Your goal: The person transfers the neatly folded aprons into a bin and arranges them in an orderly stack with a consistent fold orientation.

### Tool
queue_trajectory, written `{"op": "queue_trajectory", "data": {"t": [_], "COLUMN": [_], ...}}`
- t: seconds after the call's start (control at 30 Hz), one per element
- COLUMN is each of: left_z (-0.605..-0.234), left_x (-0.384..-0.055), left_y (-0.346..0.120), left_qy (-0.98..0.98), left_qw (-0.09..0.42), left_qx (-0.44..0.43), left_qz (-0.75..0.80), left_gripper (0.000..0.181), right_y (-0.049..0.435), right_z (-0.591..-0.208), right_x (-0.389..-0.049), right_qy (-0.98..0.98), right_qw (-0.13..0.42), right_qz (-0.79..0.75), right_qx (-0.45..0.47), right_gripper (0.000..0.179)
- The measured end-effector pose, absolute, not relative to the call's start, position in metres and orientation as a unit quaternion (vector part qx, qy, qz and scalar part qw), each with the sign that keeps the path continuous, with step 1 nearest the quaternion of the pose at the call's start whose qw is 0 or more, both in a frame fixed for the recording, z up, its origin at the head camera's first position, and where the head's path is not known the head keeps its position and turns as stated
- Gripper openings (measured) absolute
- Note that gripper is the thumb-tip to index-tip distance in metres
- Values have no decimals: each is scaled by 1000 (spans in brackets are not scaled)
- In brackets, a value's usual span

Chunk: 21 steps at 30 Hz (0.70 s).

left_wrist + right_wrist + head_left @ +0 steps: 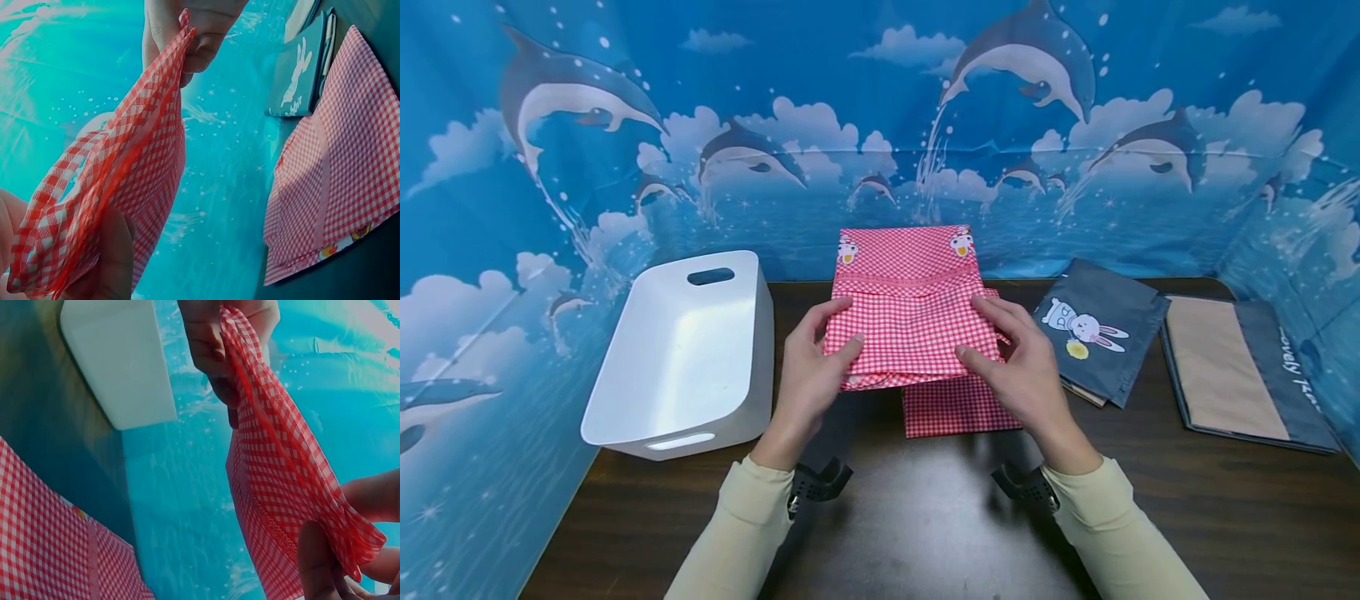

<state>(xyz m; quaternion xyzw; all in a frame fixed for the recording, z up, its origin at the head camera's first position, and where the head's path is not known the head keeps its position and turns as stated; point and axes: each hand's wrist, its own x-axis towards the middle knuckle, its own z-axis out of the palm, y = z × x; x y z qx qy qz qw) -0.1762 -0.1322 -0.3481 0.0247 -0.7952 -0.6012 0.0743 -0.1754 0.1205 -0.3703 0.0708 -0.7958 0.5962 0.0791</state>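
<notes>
Both hands hold a folded red-and-white gingham cloth (910,325), with small cartoon prints at its upper corners, raised above the table. My left hand (812,358) pinches the cloth's left side, thumb in front, and my right hand (1026,367) pinches the right side the same way. Edge-on in the left wrist view, the gingham cloth (153,131) shows layered edges and a loose strip near the left thumb. Beneath the held piece, a second gingham cloth (958,410) lies on the table, partly hidden by it and the right hand.
A white plastic bin (681,350) with handle slots stands at left. To the right lie a dark folded cloth (1097,325) with a bunny print and a tan-and-dark folded cloth (1225,367). A blue dolphin curtain (850,192) hangs behind the dark wooden table (910,525).
</notes>
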Motion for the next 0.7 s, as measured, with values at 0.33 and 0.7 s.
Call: {"op": "queue_trajectory", "data": {"t": [0.33,0.7], "left_z": [-336,-321], "left_x": [-168,-154], "left_y": [-153,-182], "left_qy": [-800,-807], "left_qw": [92,110], "left_qx": [30,62], "left_qz": [-592,-577], "left_gripper": [58,58], "right_y": [102,68], "right_z": [-364,-356], "right_x": [-178,-183], "right_qy": [-779,-774], "right_qw": [76,70], "right_qz": [614,612], "right_qx": [103,147], "right_gripper": [65,64]}}
